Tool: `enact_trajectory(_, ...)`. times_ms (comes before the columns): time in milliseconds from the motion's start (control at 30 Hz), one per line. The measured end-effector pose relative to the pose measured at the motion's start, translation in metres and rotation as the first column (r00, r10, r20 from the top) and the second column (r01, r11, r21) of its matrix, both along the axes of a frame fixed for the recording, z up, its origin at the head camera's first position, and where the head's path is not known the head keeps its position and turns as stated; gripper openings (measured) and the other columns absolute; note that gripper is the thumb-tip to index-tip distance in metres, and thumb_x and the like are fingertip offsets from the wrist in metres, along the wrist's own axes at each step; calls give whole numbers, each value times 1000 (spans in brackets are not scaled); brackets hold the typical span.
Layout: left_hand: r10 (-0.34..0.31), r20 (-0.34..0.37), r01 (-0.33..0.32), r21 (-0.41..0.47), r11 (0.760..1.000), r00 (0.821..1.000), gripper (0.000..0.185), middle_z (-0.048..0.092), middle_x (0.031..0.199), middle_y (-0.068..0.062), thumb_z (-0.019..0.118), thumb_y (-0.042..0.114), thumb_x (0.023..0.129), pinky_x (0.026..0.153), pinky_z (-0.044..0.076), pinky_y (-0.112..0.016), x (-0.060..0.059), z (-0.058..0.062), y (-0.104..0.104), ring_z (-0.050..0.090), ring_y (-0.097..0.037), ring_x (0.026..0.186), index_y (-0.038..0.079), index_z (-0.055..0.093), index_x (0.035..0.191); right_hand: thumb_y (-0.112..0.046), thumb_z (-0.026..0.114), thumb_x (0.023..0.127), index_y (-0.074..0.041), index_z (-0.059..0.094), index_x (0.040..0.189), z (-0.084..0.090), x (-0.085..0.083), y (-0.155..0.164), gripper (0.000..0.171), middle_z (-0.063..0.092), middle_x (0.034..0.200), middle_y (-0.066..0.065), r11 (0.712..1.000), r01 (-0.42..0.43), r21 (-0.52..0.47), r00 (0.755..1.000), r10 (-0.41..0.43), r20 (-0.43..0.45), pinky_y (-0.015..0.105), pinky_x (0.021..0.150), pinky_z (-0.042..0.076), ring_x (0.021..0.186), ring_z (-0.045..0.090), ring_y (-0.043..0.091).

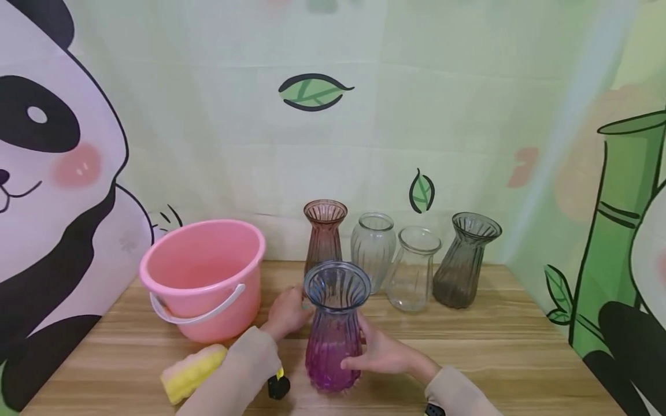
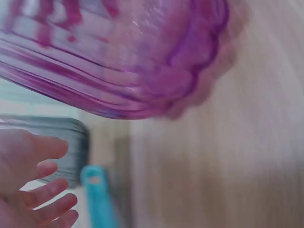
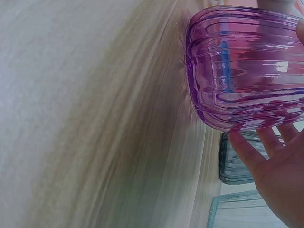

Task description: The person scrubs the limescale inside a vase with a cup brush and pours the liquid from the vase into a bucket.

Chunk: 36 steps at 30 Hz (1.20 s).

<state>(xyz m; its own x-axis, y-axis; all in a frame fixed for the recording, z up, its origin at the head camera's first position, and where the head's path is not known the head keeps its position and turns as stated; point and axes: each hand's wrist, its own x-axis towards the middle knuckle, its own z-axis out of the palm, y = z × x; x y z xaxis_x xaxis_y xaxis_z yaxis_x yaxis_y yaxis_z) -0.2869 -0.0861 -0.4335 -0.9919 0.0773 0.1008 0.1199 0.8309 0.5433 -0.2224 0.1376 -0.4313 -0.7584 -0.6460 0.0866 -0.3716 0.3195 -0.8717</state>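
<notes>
A ribbed glass vase [image 1: 333,352], blue at the rim and purple below, stands upright at the front middle. My right hand [image 1: 382,349] holds its right side, thumb in front and fingers behind; fingertips [image 3: 237,137] press the glass in the right wrist view. Whether its base touches the table cannot be told. Behind the vase, to its left, reaches my left hand [image 1: 288,312], its fingers partly hidden. The left wrist view shows those fingers [image 2: 52,192] spread loosely, apart from the purple glass, near a teal handle [image 2: 99,199] with a hole in its end.
Farther back stand a reddish-brown vase [image 1: 324,242], two clear vases [image 1: 373,251] [image 1: 411,277] and a grey vase [image 1: 460,271]. A pink bucket [image 1: 218,320] with a white handle is at left, a yellow and pink sponge [image 1: 192,372] before it. A panda-printed cloth [image 1: 218,133] hangs behind.
</notes>
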Motion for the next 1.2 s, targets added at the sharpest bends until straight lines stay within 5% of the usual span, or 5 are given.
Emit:
enact_trajectory(233,-93,-156,94,-5,996,983,43,59,115,-14,69,24,80,85,48,-48,36,47,-5,58,-32,103,9,57,118,-29,74,75,-20,6,147,-2,0,0,100,46,133,16,999,22,29,999,-21,-26,32,92,45,117,51,29)
enact_trajectory(467,-237,-416,244,-38,969,878,34,61,110,-5,69,18,79,85,48,-40,75,90,-37,58,-22,102,13,57,111,-31,74,74,-24,1,147,-4,1,0,104,42,137,15,999,34,27,999,-32,-40,36,96,42,120,49,28)
enact_trajectory(733,-82,-585,128,38,991,807,29,62,107,-10,64,9,83,78,50,-49,93,119,-119,58,-30,96,6,58,111,-31,77,71,-19,-3,146,-5,3,-7,110,38,140,18,997,67,31,994,-64,-90,45,102,35,123,45,28)
enact_trajectory(1000,191,-380,-125,192,973,905,39,52,120,-26,51,28,92,81,46,-55,96,115,-195,52,-45,105,1,51,122,-30,81,65,-20,6,143,-7,0,-14,108,48,131,14,993,120,-6,988,-120,-102,46,99,39,118,50,28)
enact_trajectory(1200,366,-179,-305,298,905,913,56,44,131,-29,45,38,93,85,45,-55,88,105,-224,46,-47,115,0,41,133,-26,82,65,-21,11,141,-12,1,-19,104,47,131,12,990,125,-61,987,-130,-90,46,98,39,117,50,27)
